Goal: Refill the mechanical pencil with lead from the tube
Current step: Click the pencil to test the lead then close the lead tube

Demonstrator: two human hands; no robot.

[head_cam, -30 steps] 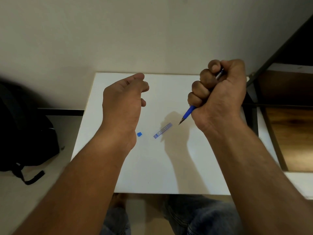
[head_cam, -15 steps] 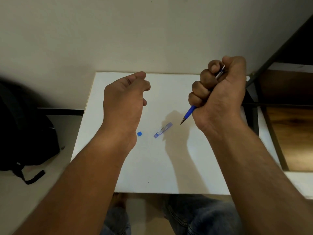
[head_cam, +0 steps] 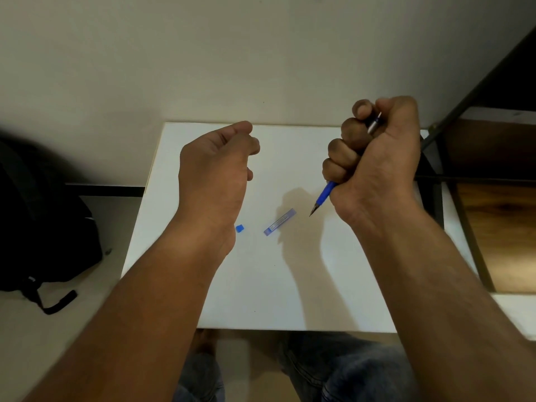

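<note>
My right hand [head_cam: 377, 161] is closed in a fist around the blue mechanical pencil [head_cam: 326, 195]. The pencil's tip points down-left above the table, and its silver upper end [head_cam: 374, 124] shows beside my thumb. The clear-blue lead tube [head_cam: 280, 222] lies flat on the white table [head_cam: 261, 285], just left of the pencil tip. A small blue cap [head_cam: 239, 228] lies left of the tube, by my left wrist. My left hand [head_cam: 214, 169] hovers above the table with its fingers curled to the thumb. Nothing is visible in it, and its palm side is hidden.
A black backpack [head_cam: 43, 221] sits on the floor to the left. A dark metal frame [head_cam: 435, 134] and a wooden shelf [head_cam: 499, 227] stand to the right. The wall runs along the table's far edge, and my knees are under its near edge.
My right fist rose slightly and then dropped back, so more of the pencil's silver end showed for a moment. My left hand, the tube and the cap stayed in place.
</note>
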